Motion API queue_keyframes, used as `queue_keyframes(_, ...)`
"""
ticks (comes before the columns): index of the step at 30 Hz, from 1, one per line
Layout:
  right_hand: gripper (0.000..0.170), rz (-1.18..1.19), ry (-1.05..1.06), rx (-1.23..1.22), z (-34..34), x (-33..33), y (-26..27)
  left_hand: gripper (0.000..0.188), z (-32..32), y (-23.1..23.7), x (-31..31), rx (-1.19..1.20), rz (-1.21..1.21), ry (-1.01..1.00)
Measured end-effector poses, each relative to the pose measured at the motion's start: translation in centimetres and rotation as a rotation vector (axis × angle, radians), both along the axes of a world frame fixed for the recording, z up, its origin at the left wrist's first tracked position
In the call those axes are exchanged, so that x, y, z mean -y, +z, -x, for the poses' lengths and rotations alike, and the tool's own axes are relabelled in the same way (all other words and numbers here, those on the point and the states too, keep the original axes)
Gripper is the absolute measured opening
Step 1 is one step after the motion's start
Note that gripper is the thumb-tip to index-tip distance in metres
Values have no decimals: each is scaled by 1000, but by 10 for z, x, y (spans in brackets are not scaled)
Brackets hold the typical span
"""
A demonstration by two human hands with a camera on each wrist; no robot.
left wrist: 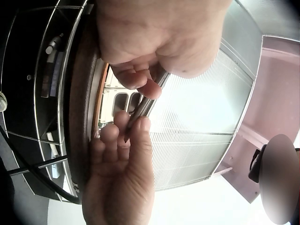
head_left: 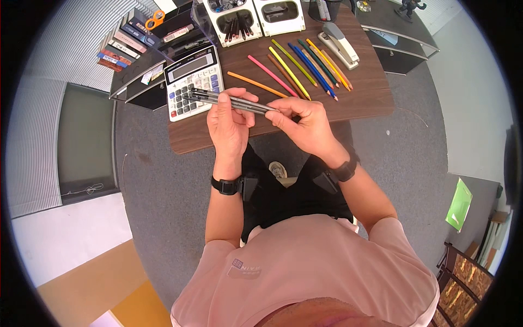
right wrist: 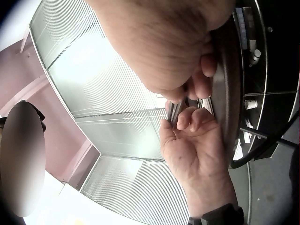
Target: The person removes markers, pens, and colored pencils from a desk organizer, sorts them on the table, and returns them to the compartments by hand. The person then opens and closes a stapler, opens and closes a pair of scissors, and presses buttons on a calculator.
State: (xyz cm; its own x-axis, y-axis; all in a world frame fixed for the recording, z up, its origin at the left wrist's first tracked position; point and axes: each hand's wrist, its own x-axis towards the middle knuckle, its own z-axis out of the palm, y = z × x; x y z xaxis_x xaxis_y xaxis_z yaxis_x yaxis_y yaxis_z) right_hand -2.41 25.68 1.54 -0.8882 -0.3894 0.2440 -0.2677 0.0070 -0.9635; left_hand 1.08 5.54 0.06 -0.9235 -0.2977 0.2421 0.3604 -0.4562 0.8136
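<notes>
Several slim dark pencils are held together as a bundle above the table's front edge, slanting across between both hands. The left hand grips them around their middle, thumb on top and fingers beneath, their left ends overlapping the calculator in the head view. At the right end, the right hand pinches them between thumb and fingers. A pointed pencil tip shows by the right thumb in the left wrist view. Beyond the hands, an orange pencil, a pink pencil and several other coloured pencils lie spread out.
A grey and white stapler lies right of the coloured pencils. White organizer boxes stand at the back, one with dark pencils inside. Books and orange scissors are at the back left. The brown table has a rounded front edge.
</notes>
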Motion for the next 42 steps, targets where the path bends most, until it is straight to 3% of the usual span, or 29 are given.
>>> queue_keyframes(42, 20, 66, 19, -42, 0, -2, -5, 50, -2, -2, -1, 4, 13, -9)
